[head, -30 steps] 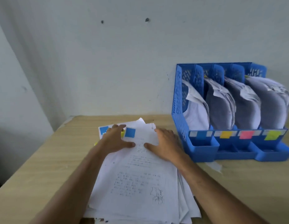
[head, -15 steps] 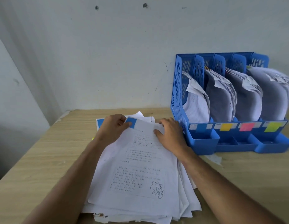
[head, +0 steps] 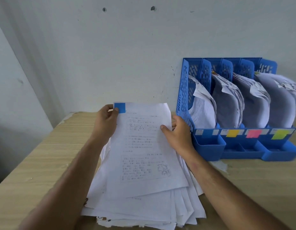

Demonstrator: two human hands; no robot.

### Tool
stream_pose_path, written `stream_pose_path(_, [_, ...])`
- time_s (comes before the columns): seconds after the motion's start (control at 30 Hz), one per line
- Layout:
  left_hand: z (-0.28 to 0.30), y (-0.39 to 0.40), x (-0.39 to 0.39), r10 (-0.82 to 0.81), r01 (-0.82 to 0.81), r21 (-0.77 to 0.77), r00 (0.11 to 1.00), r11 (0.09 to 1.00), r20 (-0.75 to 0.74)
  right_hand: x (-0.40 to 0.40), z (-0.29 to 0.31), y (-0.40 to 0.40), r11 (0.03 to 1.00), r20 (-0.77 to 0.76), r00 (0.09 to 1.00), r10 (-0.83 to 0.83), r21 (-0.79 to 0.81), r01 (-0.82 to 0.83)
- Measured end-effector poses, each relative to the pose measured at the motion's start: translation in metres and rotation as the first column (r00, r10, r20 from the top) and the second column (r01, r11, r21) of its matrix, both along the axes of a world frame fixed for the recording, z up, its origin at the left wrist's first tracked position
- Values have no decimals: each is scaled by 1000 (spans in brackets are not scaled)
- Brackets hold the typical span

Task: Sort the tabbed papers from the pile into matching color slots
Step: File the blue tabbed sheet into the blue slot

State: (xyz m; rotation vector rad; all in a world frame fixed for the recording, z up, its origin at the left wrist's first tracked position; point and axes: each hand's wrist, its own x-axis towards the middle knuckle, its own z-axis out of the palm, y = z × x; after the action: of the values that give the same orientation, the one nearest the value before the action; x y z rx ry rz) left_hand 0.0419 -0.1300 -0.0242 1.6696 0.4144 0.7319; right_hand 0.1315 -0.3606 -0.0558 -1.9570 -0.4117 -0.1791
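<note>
A printed sheet with a blue tab at its top left corner is lifted at its far end above the paper pile. My left hand pinches the sheet's left edge just below the tab. My right hand grips its right edge, thumb on top. To the right stands a blue file rack with four slots full of curled papers. Its front labels run blue, orange, pink and yellow-green from left to right.
The wooden table meets a white wall at the back and ends at its left edge. A scrap of paper lies in front of the rack. The rack stands close to my right hand.
Both hands went from lying on the pile to gripping the top blue-tabbed sheet, and its far end has risen off the pile. The tabbed sheets beneath are now hidden.
</note>
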Motion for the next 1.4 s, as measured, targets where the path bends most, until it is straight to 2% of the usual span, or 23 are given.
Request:
stream_pose_path(0.1, [2,-3,-1,79,-80,16,996,997,43,-2,12,-1,978,-250,961,121,193,-73])
stream_pose_path(0.17, [3,-6,-1,130,-132,31,989,991,75,-1,20,-6,933,-386,879,281,324,-156])
stream_pose_path(0.2, [4,-7,-1,165,-171,55,982,984,88,0,22,-9,918,-413,841,351,327,-222])
stream_pose_path(0.3, [8,-13,-2,224,-237,99,967,967,120,-1,30,-14,915,-378,834,402,133,-381])
stream_pose_path(0.4, [14,-23,-1,193,-201,57,974,978,121,-1,48,-22,946,-291,902,319,40,-322])
stream_pose_path(0.5, [23,-39,3,124,-130,100,990,986,68,-1,73,-37,964,-221,938,266,68,-257])
stream_pose_path(0.6, [27,-59,9,163,-184,279,982,942,99,-1,93,-51,979,-148,969,198,69,-190])
stream_pose_path(0.7, [31,-75,18,228,-268,557,963,786,142,3,104,-62,987,-119,983,140,101,-128])
stream_pose_path(0.77, [36,-85,23,206,-228,677,972,700,114,4,108,-69,989,-104,988,113,109,-101])
stream_pose_path(0.8, [39,-91,26,157,-179,702,983,690,97,6,110,-72,990,-91,992,92,112,-81])
stream_pose_path(0.93, [44,-129,37,-156,93,603,986,793,53,11,118,-89,994,3,998,-57,94,56])
stream_pose_path(1.03, [42,-158,55,-266,204,503,963,840,52,14,124,-100,985,118,978,-170,44,165])
stream_pose_path(1.13, [46,-177,73,-362,351,421,930,836,-57,14,126,-103,963,284,922,-262,14,269])
stream_pose_path(1.2, [49,-184,88,-445,461,346,886,817,-129,17,126,-102,945,356,877,-322,57,323])
stream_pose_path(1.3, [58,-197,101,-533,545,259,837,797,-122,17,130,-102,909,384,828,-409,94,405])
stream_pose_path(1.4, [72,-213,109,-614,617,144,786,774,-65,14,133,-107,928,368,855,-366,74,366])
